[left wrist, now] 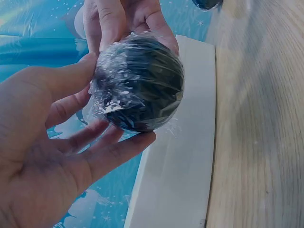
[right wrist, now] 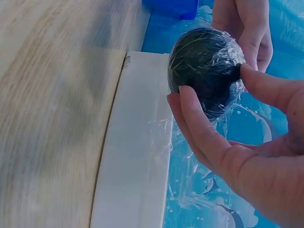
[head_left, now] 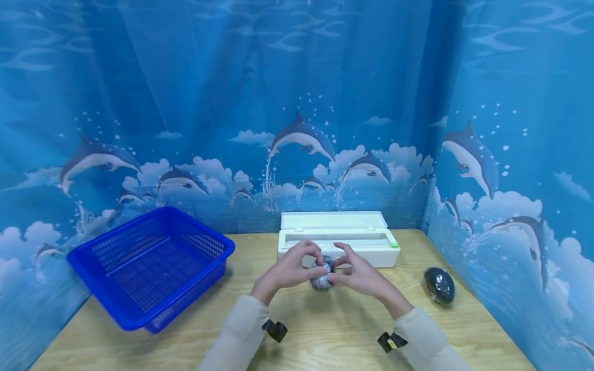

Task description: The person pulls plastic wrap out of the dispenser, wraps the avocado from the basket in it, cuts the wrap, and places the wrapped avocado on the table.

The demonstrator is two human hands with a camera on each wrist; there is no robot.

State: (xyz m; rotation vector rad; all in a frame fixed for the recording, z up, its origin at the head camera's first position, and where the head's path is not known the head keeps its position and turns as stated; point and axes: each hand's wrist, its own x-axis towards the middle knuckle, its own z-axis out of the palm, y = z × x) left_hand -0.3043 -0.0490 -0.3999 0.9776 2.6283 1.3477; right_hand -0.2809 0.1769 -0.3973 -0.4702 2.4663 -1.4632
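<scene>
Both hands hold a dark round object [head_left: 322, 274] wrapped in clear plastic film, just in front of the open white box. My left hand [head_left: 293, 266] grips it with thumb and fingers from the left side. Opposite, my right hand [head_left: 357, 273] pinches it between thumb and fingers. In the left wrist view the film on the dark ball [left wrist: 142, 83] is crinkled and shiny, bunched toward the thumb side. The right wrist view shows the fingertips [right wrist: 187, 95] against its film-covered surface; the kind of object cannot be told.
A long white film dispenser box [head_left: 341, 255] stands at the back with its lid [head_left: 331, 220] raised. To the left sits a blue plastic basket [head_left: 185, 296]. Another dark, film-wrapped oval object [head_left: 439, 285] lies near the table's right edge. A dolphin-print curtain [head_left: 223, 129] encloses the wooden table [head_left: 325, 337].
</scene>
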